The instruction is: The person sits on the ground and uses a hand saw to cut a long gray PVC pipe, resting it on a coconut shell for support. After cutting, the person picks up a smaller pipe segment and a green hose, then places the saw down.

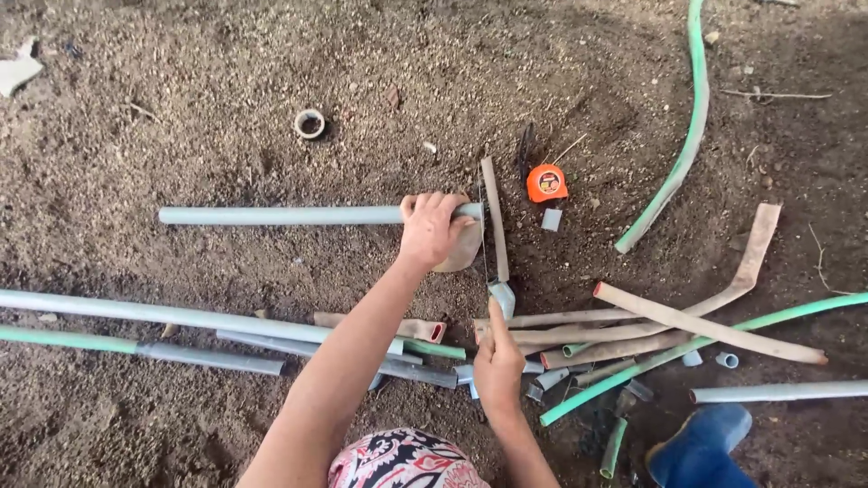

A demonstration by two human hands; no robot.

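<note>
My left hand (432, 228) grips a long grey plastic pipe (280, 215) near its right end and presses it against the soil. A thin saw blade (481, 237) crosses the pipe just right of my fingers, beside the saw's tan bar (495, 217). My right hand (497, 363) is closed low down at the saw's grey handle end (503, 296), with the forefinger stretched along it. A tan, curved piece lies under the pipe end, partly hidden by my left hand.
An orange tape measure (547, 183) and a small grey fitting (551, 220) lie right of the saw. Several grey, green and tan pipes (181, 316) and short offcuts (714, 360) are strewn across the soil near me. A green hose (687, 136) curves at upper right. A blue boot (701, 447) shows at lower right.
</note>
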